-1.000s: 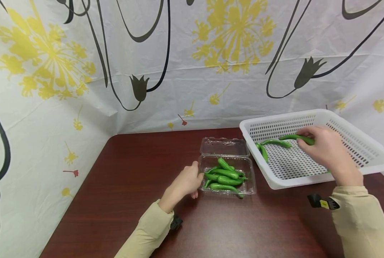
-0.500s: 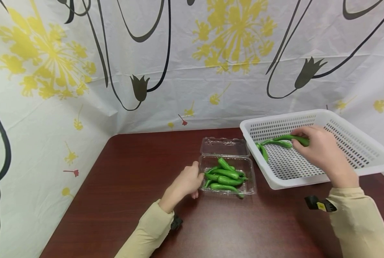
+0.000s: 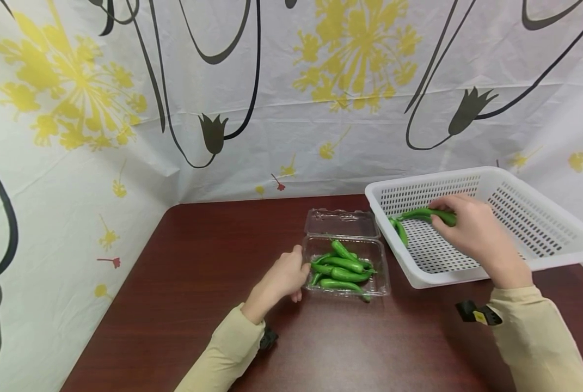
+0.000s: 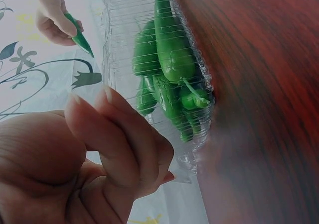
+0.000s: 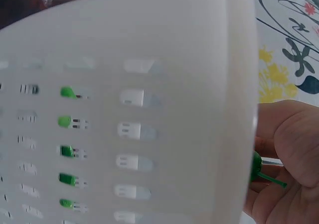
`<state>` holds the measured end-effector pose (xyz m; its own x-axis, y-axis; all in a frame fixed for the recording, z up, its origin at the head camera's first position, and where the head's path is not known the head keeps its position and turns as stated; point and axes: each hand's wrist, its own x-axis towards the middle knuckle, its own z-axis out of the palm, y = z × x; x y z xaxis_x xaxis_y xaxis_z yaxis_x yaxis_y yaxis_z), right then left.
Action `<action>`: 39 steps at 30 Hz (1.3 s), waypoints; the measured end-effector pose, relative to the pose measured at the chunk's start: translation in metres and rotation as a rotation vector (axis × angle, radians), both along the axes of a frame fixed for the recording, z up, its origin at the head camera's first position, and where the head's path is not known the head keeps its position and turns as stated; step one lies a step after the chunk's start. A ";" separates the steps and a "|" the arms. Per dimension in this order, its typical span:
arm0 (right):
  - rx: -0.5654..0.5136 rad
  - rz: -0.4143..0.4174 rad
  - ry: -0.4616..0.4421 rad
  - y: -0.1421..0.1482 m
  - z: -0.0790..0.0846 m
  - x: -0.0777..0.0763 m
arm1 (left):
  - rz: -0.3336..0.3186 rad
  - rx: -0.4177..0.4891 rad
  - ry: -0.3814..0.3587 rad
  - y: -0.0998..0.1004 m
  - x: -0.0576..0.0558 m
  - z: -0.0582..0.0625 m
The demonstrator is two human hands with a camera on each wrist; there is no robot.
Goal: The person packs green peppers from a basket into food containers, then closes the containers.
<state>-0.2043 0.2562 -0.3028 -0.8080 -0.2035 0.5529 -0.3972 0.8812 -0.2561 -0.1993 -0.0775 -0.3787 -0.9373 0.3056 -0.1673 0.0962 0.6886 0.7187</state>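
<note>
My right hand (image 3: 474, 231) pinches a green chili pepper (image 3: 445, 218) inside the white plastic basket (image 3: 556, 261); in the right wrist view the pepper's stem end (image 5: 256, 167) shows beside the palm, and the basket wall hides most of the fingers. At the left side of the clear plastic clamshell box (image 3: 375, 247) is my left hand (image 3: 281, 275), its fingers loosely bent near the rim. In the left wrist view nothing shows between those fingers, and whether they touch the box is unclear. Several green chili peppers (image 3: 345, 265) lie in the box.
Other green peppers (image 3: 400, 231) lie at the basket's left end. The box's open lid (image 3: 342, 223) lies flat behind it, close to the basket. Both stand on a dark red-brown table (image 3: 213, 261), with a white patterned cloth (image 3: 271, 98) hanging at the back and left.
My right hand has moved left across the basket with the pepper, now over another pepper there. The left hand and the box have stayed in place.
</note>
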 end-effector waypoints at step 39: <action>0.006 0.112 0.048 -0.029 -0.007 0.002 | 0.003 -0.028 -0.002 0.001 -0.001 0.000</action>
<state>-0.2025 0.2273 -0.3100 -0.7528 -0.2943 0.5887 -0.5045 0.8325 -0.2290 -0.2002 -0.0769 -0.3791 -0.9379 0.2980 -0.1774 0.0929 0.7086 0.6995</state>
